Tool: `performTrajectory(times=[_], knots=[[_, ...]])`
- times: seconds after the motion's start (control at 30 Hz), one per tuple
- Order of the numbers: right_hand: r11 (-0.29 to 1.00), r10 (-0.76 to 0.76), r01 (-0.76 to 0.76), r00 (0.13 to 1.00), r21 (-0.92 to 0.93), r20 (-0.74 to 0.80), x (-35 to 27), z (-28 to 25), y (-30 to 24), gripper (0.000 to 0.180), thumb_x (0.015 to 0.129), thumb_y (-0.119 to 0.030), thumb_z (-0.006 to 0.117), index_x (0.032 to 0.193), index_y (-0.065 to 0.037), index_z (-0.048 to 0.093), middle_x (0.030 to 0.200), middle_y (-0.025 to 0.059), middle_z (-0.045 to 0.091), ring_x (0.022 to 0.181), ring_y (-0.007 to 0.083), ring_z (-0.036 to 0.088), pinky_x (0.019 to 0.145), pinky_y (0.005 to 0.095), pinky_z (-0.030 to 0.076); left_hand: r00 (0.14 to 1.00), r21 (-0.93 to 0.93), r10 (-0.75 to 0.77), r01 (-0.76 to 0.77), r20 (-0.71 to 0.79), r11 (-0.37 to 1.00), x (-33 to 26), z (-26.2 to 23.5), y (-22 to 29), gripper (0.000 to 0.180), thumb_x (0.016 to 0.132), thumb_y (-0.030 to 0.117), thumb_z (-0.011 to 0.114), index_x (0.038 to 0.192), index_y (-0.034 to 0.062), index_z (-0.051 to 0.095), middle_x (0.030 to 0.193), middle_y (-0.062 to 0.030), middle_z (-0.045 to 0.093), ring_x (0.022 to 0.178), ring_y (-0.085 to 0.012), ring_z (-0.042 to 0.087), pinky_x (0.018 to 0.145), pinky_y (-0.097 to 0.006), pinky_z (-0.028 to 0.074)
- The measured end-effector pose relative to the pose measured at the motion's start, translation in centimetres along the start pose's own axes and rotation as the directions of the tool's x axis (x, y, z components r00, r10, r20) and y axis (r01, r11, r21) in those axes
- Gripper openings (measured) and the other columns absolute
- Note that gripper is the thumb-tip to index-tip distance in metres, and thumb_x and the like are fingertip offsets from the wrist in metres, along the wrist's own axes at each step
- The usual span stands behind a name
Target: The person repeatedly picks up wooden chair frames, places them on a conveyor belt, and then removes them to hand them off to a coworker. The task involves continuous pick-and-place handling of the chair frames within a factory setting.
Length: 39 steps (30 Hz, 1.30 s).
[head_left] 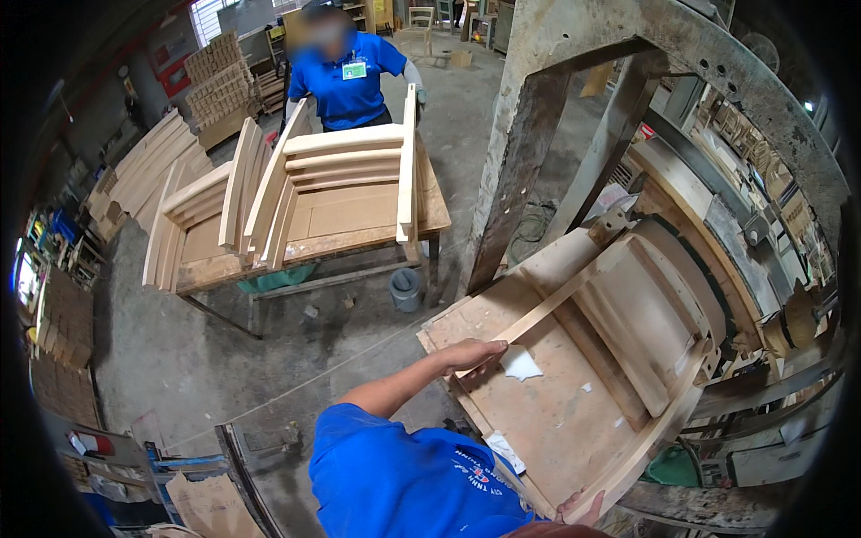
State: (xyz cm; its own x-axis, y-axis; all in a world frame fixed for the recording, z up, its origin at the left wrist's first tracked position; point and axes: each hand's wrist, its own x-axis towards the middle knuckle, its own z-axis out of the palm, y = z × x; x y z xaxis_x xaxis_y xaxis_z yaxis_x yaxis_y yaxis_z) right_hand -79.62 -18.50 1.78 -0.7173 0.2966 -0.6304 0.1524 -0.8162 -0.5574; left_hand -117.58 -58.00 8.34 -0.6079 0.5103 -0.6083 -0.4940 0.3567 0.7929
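Note:
A pale wooden chair-back frame (545,308), two long posts joined by curved crossbars at the far end, rests over a worn plywood machine table (565,421). My left hand (475,355) is wrapped round the near end of its left post. At the lower edge of the view, my right hand (583,509) grips the near end of the right post (641,453). The crossbar end lies against the curved part of the machine (686,255). A torn white scrap (520,363) lies on the plywood beside my left hand.
A heavy grey machine frame (507,170) rises on the right. Across the floor, another person (350,85) in a blue shirt stands behind a workbench (435,211) bearing several chair-back frames (345,152). A grey bucket (405,289) stands beside it. Wood stacks (220,85) are at far left.

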Motion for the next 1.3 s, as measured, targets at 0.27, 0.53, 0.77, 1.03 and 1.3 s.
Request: performTrajectory(times=[0.27, 0.53, 0.77, 1.03, 1.3], knots=[[0.999, 0.046, -0.046, 0.998, -0.016, -0.036, -2.3, 1.1, 1.2, 0.049, 0.103, -0.061, 0.051, 0.113, -0.014, 0.064, 0.075, 0.0038, 0.062, 0.059, 0.0194, 0.059, 0.057, 0.0344, 0.050, 0.999, -0.039, 0.032, -0.033, -0.024, 0.999, -2.3, -0.5, -1.1, 0.059, 0.102, 0.065, 0.049, 0.098, 0.0071, 0.063, 0.071, -0.0046, 0.059, 0.053, -0.0128, 0.056, 0.047, -0.030, 0.044], [0.996, 0.068, -0.074, 0.989, -0.042, -0.128, -3.8, 0.5, 2.7, 0.046, 0.103, -0.057, 0.054, 0.112, -0.013, 0.064, 0.075, 0.0042, 0.063, 0.059, 0.0193, 0.059, 0.057, 0.0343, 0.050, 1.000, -0.009, 0.008, -0.009, -0.027, 1.000, -5.3, -1.1, -3.6, 0.056, 0.102, 0.064, 0.050, 0.097, 0.0086, 0.061, 0.069, -0.0041, 0.057, 0.050, -0.0127, 0.055, 0.043, -0.030, 0.042], [0.994, 0.073, -0.085, 0.982, -0.064, -0.172, -4.5, 1.0, 3.5, 0.044, 0.102, -0.053, 0.057, 0.112, -0.011, 0.065, 0.076, 0.0045, 0.063, 0.060, 0.0192, 0.059, 0.057, 0.0342, 0.050, 1.000, -0.010, -0.027, 0.026, -0.017, 1.000, -7.9, -1.5, -3.9, 0.059, 0.102, 0.065, 0.049, 0.099, 0.0080, 0.061, 0.073, -0.0046, 0.058, 0.051, -0.0128, 0.055, 0.045, -0.030, 0.042], [0.998, 0.057, -0.061, 0.973, -0.014, -0.224, -6.2, 0.9, 6.0, 0.041, 0.102, -0.049, 0.060, 0.111, -0.010, 0.065, 0.076, 0.0048, 0.064, 0.060, 0.0191, 0.060, 0.057, 0.0340, 0.051, 0.992, -0.031, -0.076, 0.080, 0.102, 0.996, -10.2, -2.2, -5.5, 0.053, 0.105, 0.060, 0.050, 0.108, 0.0081, 0.058, 0.077, -0.0030, 0.061, 0.060, -0.0128, 0.063, 0.051, -0.029, 0.051], [0.999, 0.032, -0.023, 0.948, 0.034, -0.317, -8.6, 0.2, 9.0, 0.038, 0.101, -0.045, 0.063, 0.110, -0.008, 0.065, 0.077, 0.0052, 0.064, 0.060, 0.0190, 0.060, 0.057, 0.0339, 0.051, 0.857, 0.620, -0.467, 0.249, 0.216, 0.744, -13.2, -5.5, -12.0, 0.052, 0.099, 0.059, 0.062, 0.108, 0.0084, 0.069, 0.091, -0.0050, 0.071, 0.084, -0.0150, 0.069, 0.070, -0.032, 0.056]])
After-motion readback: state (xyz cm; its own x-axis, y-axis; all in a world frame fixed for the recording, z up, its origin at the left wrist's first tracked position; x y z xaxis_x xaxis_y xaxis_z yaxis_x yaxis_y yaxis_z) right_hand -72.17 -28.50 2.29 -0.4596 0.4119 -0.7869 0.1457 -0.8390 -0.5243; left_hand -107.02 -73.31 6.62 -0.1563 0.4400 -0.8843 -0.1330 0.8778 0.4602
